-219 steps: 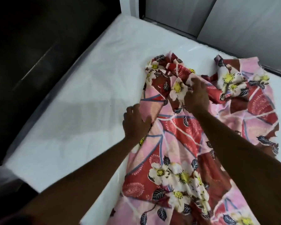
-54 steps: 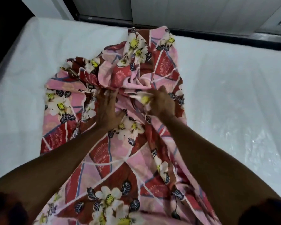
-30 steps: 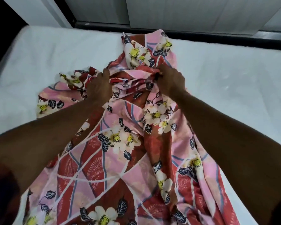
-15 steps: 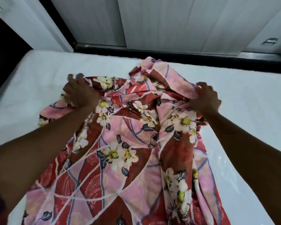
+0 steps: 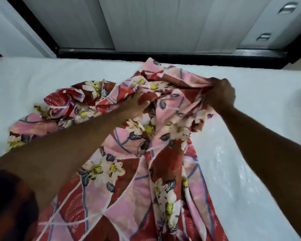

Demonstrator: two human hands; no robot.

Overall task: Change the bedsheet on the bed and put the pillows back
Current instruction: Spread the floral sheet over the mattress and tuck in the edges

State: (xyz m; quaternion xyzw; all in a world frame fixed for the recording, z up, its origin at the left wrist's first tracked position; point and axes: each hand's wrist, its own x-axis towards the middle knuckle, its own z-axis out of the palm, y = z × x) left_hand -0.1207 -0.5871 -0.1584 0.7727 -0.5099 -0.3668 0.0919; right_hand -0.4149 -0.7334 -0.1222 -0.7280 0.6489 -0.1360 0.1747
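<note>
Floral bedsheet (image 5: 129,153) bunched on the bed (image 5: 42,75).
Right hand (image 5: 221,94) clenched the bedsheet's far edge; left hand (image 5: 135,103) pressed its middle, fingers straight.

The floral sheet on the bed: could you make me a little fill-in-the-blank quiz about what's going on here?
1. The sheet is printed with white ___ and dark leaves.
2. Of the left hand and the right hand, the one clenched round a bunched fold is the ___.
3. The sheet lies crumpled on a ___ mattress.

Missing words: flowers; right; white.
</note>
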